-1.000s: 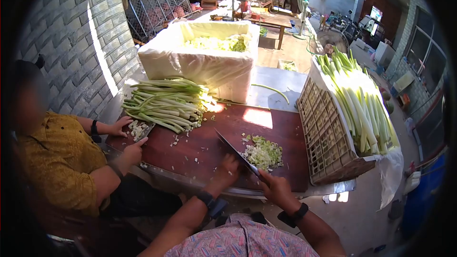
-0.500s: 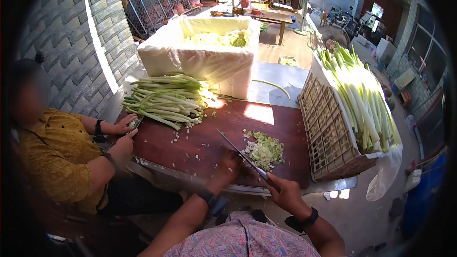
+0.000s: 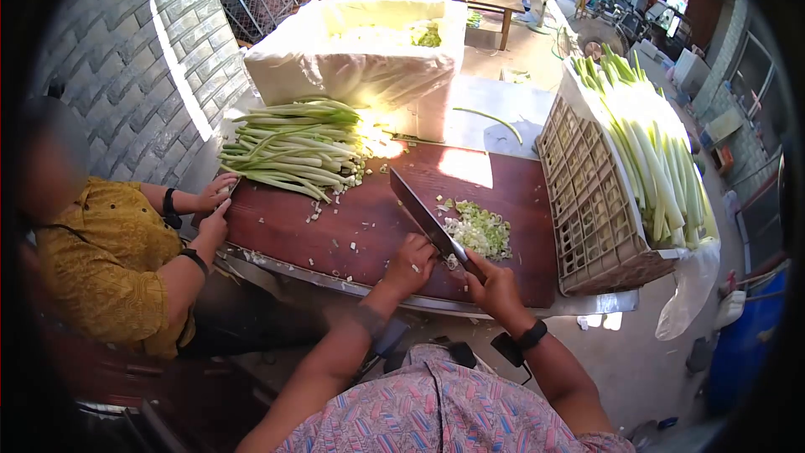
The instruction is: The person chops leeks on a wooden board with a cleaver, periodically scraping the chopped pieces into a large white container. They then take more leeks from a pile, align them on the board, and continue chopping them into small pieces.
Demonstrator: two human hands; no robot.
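My right hand is wrapped round the handle of a cleaver. Its broad dark blade points away to the upper left, above the reddish-brown board. Close to the blade's left side, my left hand is curled with bent fingers low over the board; whatever lies under them is hidden. A white scrap sticks to its back. Just right of the blade lies a heap of chopped scallions. Farther left on the board rests a pile of long trimmed scallions.
A lined white box of cut greens stands behind the board. At right, a plastic crate holds upright scallions. On the left sits a co-worker in a yellow shirt, both hands at the board's edge.
The view has tilted downward. The cleaver has turned so its flat face shows, and its blade is raised more. My left hand stays beside it. The co-worker's hands have shifted slightly.
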